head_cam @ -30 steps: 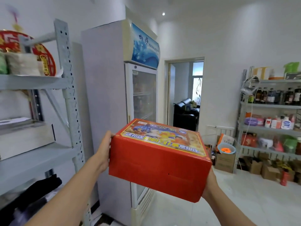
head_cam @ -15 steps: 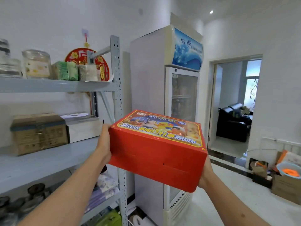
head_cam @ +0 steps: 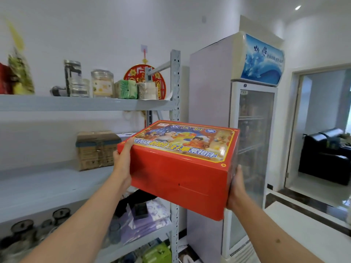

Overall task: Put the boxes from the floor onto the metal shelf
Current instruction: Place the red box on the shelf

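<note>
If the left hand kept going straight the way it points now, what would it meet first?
Likely the brown cardboard box on the middle shelf: the left hand, holding the red box, points up toward it. Depth is unclear.

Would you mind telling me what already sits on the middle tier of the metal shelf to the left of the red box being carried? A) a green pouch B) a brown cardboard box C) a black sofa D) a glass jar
B: a brown cardboard box rests on the metal shelf's middle tier, left of the red box held between the left hand and right hand.
</note>
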